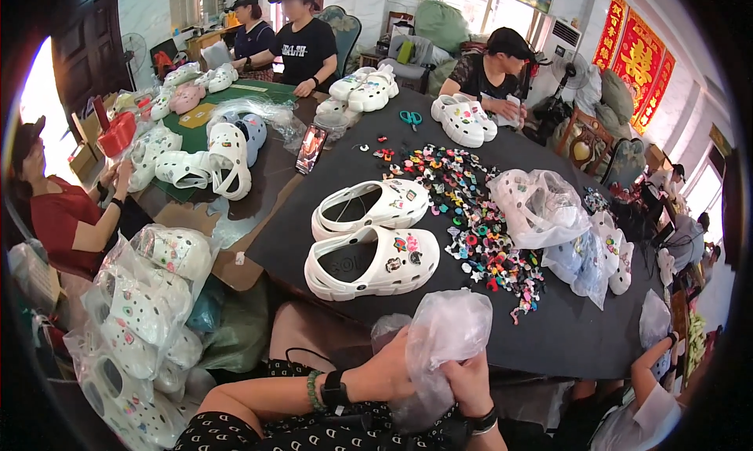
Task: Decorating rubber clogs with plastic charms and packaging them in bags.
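At the table's near edge, over my lap, I hold a cloudy plastic bag. Something pale fills its upper part, but I cannot make out what. My left hand grips the bag from the left, its fingertips hidden behind the film. On the other side my right hand is closed, the thumb pressing the plastic. Just beyond the bag lie two white clogs side by side, the near clog and the far clog, both with colourful charms on the toes. Loose shoe charms are heaped to their right.
Bagged clogs lie right of the charms and in a pile at my left. Teal scissors, a phone and more clogs sit farther back on the black table. Several people work around the tables.
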A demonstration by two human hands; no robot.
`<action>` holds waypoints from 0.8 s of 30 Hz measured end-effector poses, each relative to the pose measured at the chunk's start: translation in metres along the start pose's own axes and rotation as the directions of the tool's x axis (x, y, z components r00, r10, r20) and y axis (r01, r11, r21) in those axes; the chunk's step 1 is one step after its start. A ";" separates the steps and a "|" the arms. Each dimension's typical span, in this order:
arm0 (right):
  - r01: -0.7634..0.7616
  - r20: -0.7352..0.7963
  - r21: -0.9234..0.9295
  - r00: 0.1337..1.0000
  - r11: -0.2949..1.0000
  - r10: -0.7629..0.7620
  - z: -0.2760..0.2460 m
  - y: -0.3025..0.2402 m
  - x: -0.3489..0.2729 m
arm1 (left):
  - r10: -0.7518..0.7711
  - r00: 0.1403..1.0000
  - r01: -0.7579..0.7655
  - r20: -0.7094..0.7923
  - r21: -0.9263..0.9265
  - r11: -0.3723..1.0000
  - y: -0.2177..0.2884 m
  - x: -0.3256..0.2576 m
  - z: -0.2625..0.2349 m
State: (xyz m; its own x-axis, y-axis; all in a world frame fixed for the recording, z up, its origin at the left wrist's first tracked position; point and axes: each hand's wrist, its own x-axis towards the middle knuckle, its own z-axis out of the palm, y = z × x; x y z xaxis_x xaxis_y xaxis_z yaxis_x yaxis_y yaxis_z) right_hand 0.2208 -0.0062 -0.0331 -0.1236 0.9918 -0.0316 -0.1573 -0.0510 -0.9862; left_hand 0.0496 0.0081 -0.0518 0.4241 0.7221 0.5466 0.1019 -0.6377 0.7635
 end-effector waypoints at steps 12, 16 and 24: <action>0.267 -0.299 0.052 0.923 0.962 -0.240 -0.037 -0.007 -0.004 | 0.119 0.986 -0.114 0.117 -0.048 0.992 0.029 0.004 -0.040; 0.435 -0.322 -0.072 0.842 0.897 -0.434 -0.035 0.002 -0.003 | -0.204 0.938 0.194 -0.281 -0.064 0.979 0.032 0.001 -0.046; 0.464 -0.087 -0.593 0.775 0.658 -0.626 -0.013 0.005 0.003 | -0.452 0.703 0.585 0.549 -0.808 -0.072 0.025 -0.014 -0.024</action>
State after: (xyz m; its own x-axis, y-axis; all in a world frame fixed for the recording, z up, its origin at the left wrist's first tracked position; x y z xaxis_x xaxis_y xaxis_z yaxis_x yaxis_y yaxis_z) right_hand 0.2327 -0.0022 -0.0401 0.0874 0.8110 0.5784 0.4202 0.4964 -0.7596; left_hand 0.0244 -0.0115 -0.0319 0.7464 0.6484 -0.1503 -0.4861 0.6852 0.5424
